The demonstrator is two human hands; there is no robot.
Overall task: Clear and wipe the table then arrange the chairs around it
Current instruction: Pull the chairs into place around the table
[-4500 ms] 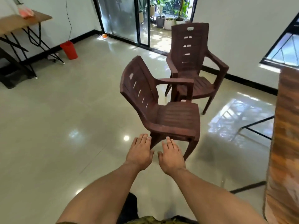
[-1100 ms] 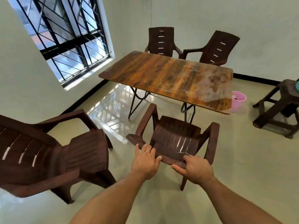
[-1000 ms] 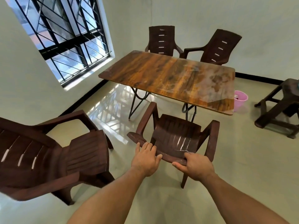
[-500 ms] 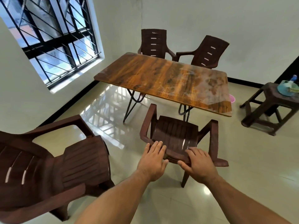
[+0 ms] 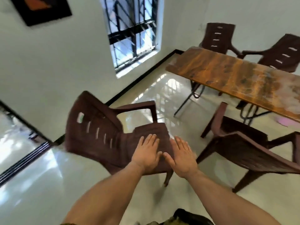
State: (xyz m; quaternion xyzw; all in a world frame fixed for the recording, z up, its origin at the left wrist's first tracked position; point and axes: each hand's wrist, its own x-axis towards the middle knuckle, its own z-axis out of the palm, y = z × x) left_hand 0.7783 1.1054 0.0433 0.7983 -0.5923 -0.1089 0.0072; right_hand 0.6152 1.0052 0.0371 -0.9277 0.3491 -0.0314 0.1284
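Head camera: both hands reach forward side by side, palms down and fingers spread flat, neither closed on anything. The left hand lies over the seat of the nearest brown chair; whether it presses on the seat or floats above it cannot be told. The right hand sits just beside it, past the seat's front corner. This chair's back rises to the left of the hands and its seat front points right, toward the table. Right of the hands a second chair stands with its seat facing the table's near long edge. The table's long axis runs from ahead of the hands away to the right. Two far chairs stand behind it.
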